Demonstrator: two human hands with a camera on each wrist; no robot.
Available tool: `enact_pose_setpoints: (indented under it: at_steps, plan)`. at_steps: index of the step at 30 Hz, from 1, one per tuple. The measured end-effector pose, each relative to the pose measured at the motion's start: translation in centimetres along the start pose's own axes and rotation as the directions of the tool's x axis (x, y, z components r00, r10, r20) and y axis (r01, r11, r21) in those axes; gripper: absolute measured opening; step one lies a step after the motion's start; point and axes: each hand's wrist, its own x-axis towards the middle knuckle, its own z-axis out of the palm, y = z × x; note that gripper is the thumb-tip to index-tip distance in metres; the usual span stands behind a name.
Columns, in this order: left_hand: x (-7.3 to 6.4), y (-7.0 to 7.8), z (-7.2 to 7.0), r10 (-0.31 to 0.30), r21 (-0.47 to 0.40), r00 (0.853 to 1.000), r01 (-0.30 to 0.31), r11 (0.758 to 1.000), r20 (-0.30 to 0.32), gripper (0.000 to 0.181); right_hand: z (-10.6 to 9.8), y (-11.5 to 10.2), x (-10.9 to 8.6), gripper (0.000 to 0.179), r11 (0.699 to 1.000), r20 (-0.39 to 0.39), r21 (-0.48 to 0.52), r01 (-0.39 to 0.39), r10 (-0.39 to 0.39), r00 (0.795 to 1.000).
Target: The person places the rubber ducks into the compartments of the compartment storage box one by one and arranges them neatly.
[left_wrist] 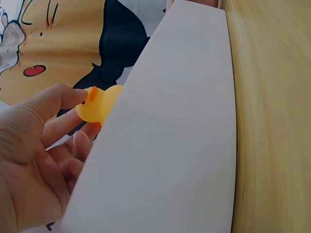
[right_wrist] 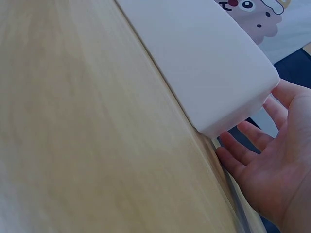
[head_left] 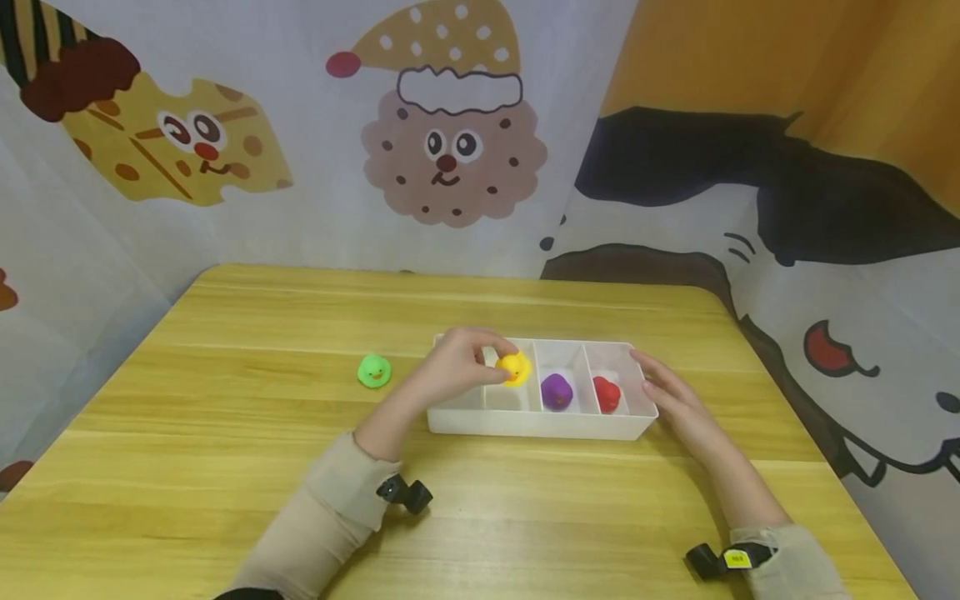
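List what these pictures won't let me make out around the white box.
Head view: much of the leftmost compartment, behind the left hand.
Left wrist view: part of the yellow duck, behind the wall of the white box.
Right wrist view: the purple toy and red toy, behind the box's outer wall; the box's far end, cut off by the top edge.

Yellow wrist-camera label (head_left: 738,559), seemingly illegible

A wood-grain table (head_left: 525,517) bears a white box (head_left: 532,424) and green duck (head_left: 374,372).
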Motion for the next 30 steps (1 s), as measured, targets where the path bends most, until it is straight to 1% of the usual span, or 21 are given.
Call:
enact_pose_setpoints:
  at_steps: [7, 17, 19, 26, 30]
  plan:
    - [0.7, -0.5, 0.5, -0.026, -0.012, 1.0, 0.026, 1.0, 0.018, 0.027, -0.1, 0.1, 0.1, 0.051, 1.0, 0.005, -0.011, -0.007, 0.007, 1.0]
    - [1.2, -1.4, 0.8, -0.049, 0.015, 0.998, 0.049, 0.999, 0.038, 0.025, -0.1, 0.2, 0.1, 0.05, 1.0, 0.001, 0.0, 0.012, -0.012, 1.0]
    - [1.2, -1.6, 0.9, -0.064, 0.019, 0.997, 0.063, 0.998, 0.043, 0.024, -0.1, 0.2, 0.1, 0.05, 1.0, 0.0, -0.002, 0.01, -0.01, 1.0]
    - [1.1, -1.9, 1.3, -0.154, 0.038, 0.986, 0.152, 0.988, 0.058, 0.023, -0.1, 0.1, 0.0, 0.051, 1.0, -0.001, -0.024, 0.001, -0.001, 1.0]
    - [1.1, -2.2, 1.6, -0.16, 0.058, 0.985, 0.156, 0.986, 0.064, 0.023, -0.1, 0.1, 0.1, 0.05, 1.0, 0.002, -0.016, 0.008, -0.008, 1.0]
